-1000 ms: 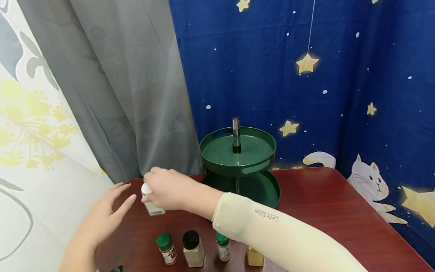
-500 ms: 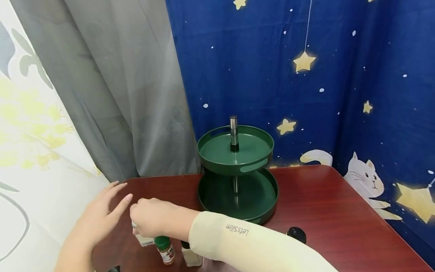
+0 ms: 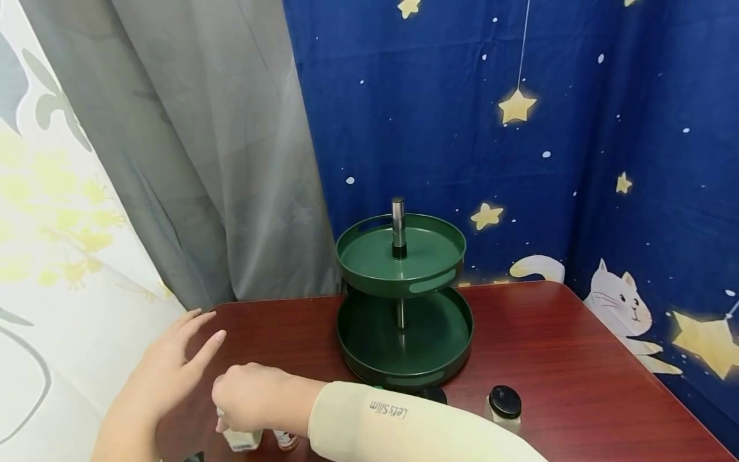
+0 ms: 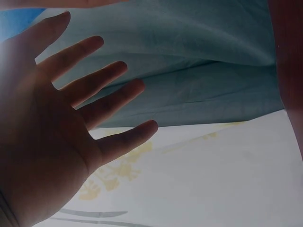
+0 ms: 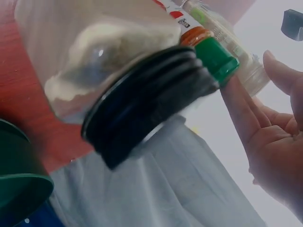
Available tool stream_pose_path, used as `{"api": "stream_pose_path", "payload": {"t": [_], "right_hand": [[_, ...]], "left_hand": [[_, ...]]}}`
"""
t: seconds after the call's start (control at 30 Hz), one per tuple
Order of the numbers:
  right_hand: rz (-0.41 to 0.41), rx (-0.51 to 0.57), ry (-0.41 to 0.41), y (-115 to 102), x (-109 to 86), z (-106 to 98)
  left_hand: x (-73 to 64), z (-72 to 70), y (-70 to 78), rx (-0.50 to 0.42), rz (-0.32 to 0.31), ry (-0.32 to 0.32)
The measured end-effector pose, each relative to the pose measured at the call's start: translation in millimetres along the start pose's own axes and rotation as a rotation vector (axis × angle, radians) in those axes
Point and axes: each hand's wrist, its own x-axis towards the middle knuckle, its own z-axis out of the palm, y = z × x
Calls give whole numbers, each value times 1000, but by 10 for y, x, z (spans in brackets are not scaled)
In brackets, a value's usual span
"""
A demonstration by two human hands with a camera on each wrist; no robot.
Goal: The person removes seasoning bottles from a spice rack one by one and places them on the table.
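Note:
My right hand grips a seasoning jar with pale contents at the front left of the table; the hand covers its top. In the right wrist view, thumb and fingers of that hand are around the pale jar. Just right of it is a spice bottle with a red and white label, whose green cap shows in the right wrist view. A black-lidded jar fills that view's foreground. My left hand hovers at the table's left, fingers spread and holding nothing, palm bare.
A green two-tier round rack with a metal post stands at the back middle. Another black-lidded jar is to its front right. A black lid peeks out behind my right sleeve. Curtains hang behind the table.
My right hand has come down and nearer to me with the jar, from the back left to beside the green-capped bottle. The left hand has barely moved. A black-lidded jar at right came into view.

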Motion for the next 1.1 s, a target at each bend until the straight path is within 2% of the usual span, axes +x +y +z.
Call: {"api": "stream_pose_path", "payload": {"t": [0.43,0.73,0.93,1.1], "right_hand": [[3,7,-28,0,80,143],[20,-92,32,-25,48,193],[38,-13,1,23,-17,116],[4,-56,42,70,-161,-70]], "left_hand": [[10,26,-8,-2,-10,-14],[35,35,-32,3,-15,-35],[42,55,-29,18,-9,-31],[52,65,-14,17,-1,-25]]}}
